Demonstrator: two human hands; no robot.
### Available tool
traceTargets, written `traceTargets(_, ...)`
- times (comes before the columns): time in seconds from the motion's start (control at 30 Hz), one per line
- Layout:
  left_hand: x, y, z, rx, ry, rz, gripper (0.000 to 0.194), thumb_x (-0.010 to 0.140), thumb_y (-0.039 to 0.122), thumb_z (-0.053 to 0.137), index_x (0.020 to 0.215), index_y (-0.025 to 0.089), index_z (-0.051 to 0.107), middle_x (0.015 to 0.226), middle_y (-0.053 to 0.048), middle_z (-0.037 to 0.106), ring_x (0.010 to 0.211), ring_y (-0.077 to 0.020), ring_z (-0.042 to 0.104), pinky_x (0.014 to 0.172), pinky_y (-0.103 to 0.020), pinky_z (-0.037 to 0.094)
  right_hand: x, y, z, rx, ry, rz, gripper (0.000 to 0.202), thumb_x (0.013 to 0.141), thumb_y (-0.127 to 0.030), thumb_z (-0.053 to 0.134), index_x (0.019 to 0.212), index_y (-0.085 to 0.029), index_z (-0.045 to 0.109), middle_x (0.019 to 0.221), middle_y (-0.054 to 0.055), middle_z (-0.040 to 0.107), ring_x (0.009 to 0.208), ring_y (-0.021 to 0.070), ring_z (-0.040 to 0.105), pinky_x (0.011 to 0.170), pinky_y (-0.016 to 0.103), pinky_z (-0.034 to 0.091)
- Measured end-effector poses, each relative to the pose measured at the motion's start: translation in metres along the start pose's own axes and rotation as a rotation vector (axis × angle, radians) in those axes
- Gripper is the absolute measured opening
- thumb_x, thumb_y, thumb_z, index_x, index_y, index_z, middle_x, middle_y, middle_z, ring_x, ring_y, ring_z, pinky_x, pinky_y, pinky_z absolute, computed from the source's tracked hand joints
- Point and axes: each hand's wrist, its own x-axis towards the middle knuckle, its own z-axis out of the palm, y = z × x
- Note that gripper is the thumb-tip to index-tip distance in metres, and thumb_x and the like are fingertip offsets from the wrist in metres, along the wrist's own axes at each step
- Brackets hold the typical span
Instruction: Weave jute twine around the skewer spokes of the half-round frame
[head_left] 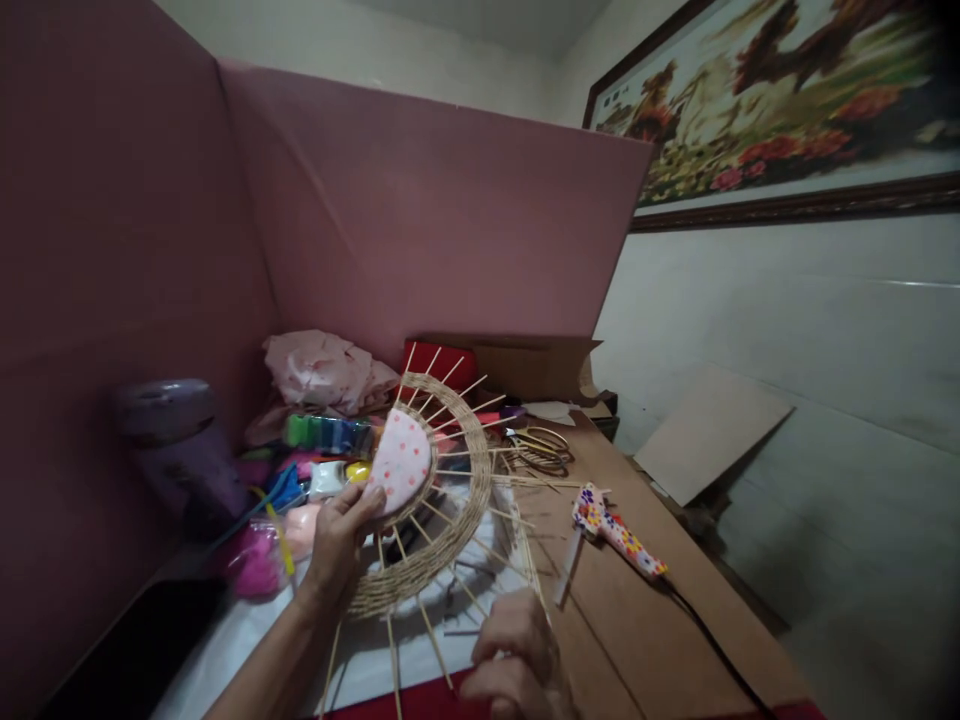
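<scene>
The left hand (341, 530) is clamping the dotted cloth half-disc (401, 460) inside the woven twine frame (478, 470), its thumb lying on the cloth while its other fingers are mostly hiding behind. The frame is tilting over the white sheet (255, 640), thin sticks (435, 641) fanning outward, its lower left part disappearing behind the forearm (281, 635). The right hand (514, 650) is curling near the lower sticks, blurring; whether its fingers are holding anything I cannot tell. Gold-coloured loops (568, 452) are showing indistinctly beyond. The glue gun (626, 545) is lying on cardboard (645, 640), its cord (712, 640) running out of view
</scene>
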Motion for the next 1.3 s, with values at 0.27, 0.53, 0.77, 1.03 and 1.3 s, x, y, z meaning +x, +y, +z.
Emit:
traceTargets(0.27,0.007,0.004,0.000,-0.088,-0.033,0.041,0.035,0.045,0.026,0.078,0.073,0.009,0.064,0.061,-0.002,0.064,0.044,-0.0107,0.055,0.036,-0.019,0.043,0.036,-0.010,-0.017,-0.005,0.165,-0.019,0.022,0.089,-0.017,0.031,0.087,-0.019,0.054,0.083,0.005,0.049,0.080,0.0186,0.049,0.070,0.038,0.043)
traceTargets(0.53,0.009,0.003,-0.002,-0.139,-0.076,-0.002,0.031,0.051,0.022,0.074,0.077,0.008,0.065,0.068,-0.006,0.069,0.049,-0.0145,0.060,0.039,-0.022,0.046,0.027,0.010,-0.013,-0.026,0.271,-0.001,0.023,0.087,-0.015,0.033,0.092,-0.019,0.055,0.090,0.007,0.047,0.084,0.0199,0.049,0.073,0.040,0.041)
traceTargets(0.77,0.011,0.006,-0.009,-0.154,-0.097,-0.012,0.027,0.058,0.019,0.070,0.082,0.009,0.065,0.069,-0.005,0.069,0.053,-0.0152,0.063,0.045,-0.022,0.049,0.039,0.017,-0.019,-0.031,0.589,0.174,0.025,0.090,-0.020,0.032,0.088,-0.018,0.056,0.089,0.007,0.050,0.087,0.0206,0.050,0.079,0.042,0.039)
traceTargets(1.03,0.005,0.015,-0.008,-0.183,-0.141,-0.020,0.027,0.060,0.019,0.069,0.085,0.011,0.063,0.081,-0.008,0.072,0.071,-0.0229,0.068,0.056,-0.027,0.055,0.067,0.034,-0.041,0.070,0.553,0.635,0.025,0.086,-0.034,0.044,0.096,-0.017,0.060,0.104,0.010,0.057,0.102,0.0224,0.051,0.088,0.039,0.039)
traceTargets(1.3,0.004,0.016,-0.010,-0.207,-0.176,-0.025,0.022,0.066,0.018,0.066,0.087,0.012,0.065,0.085,-0.007,0.072,0.074,-0.0207,0.068,0.057,-0.023,0.055,0.089,0.026,-0.076,0.730,-0.074,1.016,0.036,0.076,-0.046,0.059,0.094,-0.015,0.061,0.067,0.000,0.056,0.041,0.0041,0.036,0.038,0.018,0.023)
